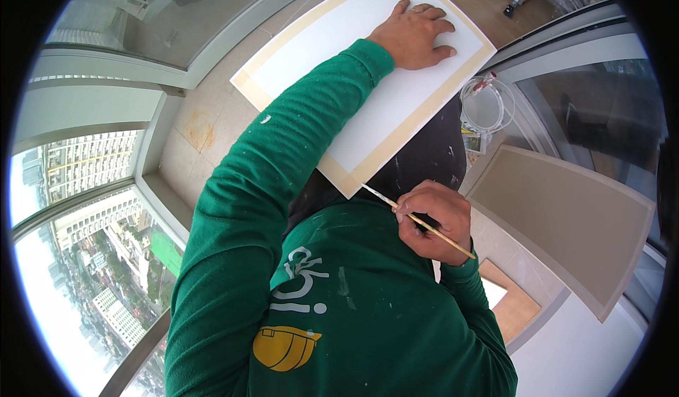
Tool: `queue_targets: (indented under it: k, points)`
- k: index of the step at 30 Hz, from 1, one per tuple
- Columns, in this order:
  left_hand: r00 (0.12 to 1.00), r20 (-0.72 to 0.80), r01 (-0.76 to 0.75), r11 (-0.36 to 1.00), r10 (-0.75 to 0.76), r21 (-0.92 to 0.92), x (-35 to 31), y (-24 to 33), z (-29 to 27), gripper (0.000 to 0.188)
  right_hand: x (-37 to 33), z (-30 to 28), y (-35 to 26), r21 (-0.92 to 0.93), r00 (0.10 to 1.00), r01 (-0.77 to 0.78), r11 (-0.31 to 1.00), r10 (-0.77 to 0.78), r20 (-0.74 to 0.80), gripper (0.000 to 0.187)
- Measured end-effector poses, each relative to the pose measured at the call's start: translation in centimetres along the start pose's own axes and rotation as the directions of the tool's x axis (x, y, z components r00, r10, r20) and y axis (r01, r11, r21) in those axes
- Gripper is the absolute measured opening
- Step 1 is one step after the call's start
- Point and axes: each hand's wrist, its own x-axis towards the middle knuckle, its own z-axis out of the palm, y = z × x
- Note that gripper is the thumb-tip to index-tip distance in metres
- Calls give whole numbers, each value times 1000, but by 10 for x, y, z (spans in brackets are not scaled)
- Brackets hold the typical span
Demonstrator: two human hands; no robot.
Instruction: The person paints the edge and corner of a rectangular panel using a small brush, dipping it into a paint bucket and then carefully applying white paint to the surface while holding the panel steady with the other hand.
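A white panel [311, 65] with a tan border lies slantwise across my dark trousers, one corner pointing toward my body. My left hand [417, 36] rests flat near its far end, fingers spread, palm down, gripping nothing. Between the thumb and fingers of my right hand [437, 222] is a thin paintbrush [453, 244] with a wooden handle. Its whitish tip meets or nearly meets the panel's edge by the near corner; I cannot tell if they touch. The left forearm, in a green sleeve, hides part of the panel's left side.
To the right stands a white bucket [482, 111] with a red-handled tool at its rim. A beige panel with a lighter border [566, 217] leans beyond my right arm, above a brown board [520, 299]. Glass doors flank the right; windows [78, 206] overlook buildings on the left.
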Motion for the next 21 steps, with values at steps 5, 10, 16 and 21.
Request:
queue_targets:
  k: [5,10,16,21]
  points:
    - [1000,-6,0,1000,0,-10,0,0,1,53,0,-1,0,27,1000,-7,1000,7,-9,31]
    - [1000,13,2,1000,-2,-17,0,0,-3,53,1,-11,2,26,998,-13,1000,14,-63,30]
    - [1000,-8,-6,1000,6,4,0,0,0,53,1,-18,4,1,997,-42,999,42,-68,29]
    - [1000,-12,1,1000,-1,4,-1,0,0,53,-1,-2,7,29,1000,12,1000,-12,13,29]
